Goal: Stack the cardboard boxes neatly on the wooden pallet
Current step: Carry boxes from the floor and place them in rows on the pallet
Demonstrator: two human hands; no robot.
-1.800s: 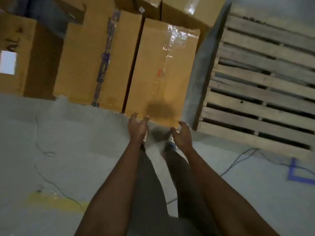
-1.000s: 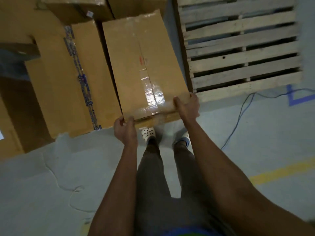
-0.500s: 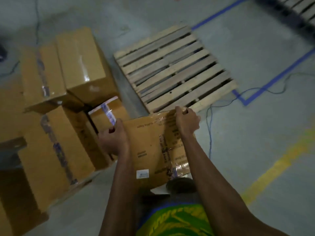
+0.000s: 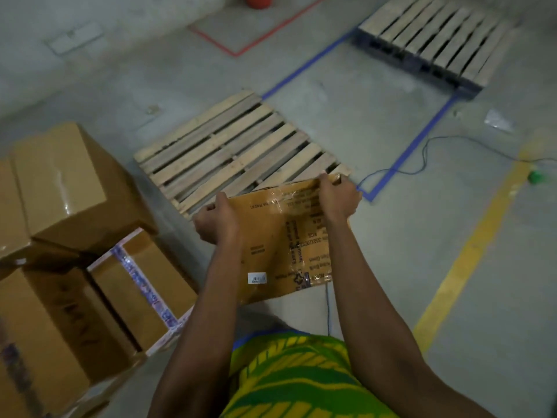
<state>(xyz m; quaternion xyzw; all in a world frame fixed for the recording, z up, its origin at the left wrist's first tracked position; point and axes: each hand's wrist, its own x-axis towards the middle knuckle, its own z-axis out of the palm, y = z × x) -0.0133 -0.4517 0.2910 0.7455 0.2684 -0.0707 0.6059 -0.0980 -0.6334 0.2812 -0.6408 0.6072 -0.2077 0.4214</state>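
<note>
I hold a brown cardboard box [image 4: 271, 236] up in front of my body, its printed, taped face toward me. My left hand [image 4: 215, 220] grips its upper left corner and my right hand [image 4: 337, 199] grips its upper right corner. The box hangs above the floor at the near edge of the bare wooden pallet [image 4: 238, 149], covering the pallet's near corner. Several more cardboard boxes [image 4: 66, 182] sit stacked on the floor to my left.
A second wooden pallet [image 4: 434, 40] lies far right inside blue floor tape [image 4: 404, 158]. A blue cable [image 4: 422, 158] runs across the floor on the right. A yellow floor line [image 4: 470, 251] crosses right of me. A red object [image 4: 259, 0] stands at the far wall.
I reached down to the box on the floor, gripped its near edge, and lifted it upright. My view has risen, so the pallet and the far floor now show.
</note>
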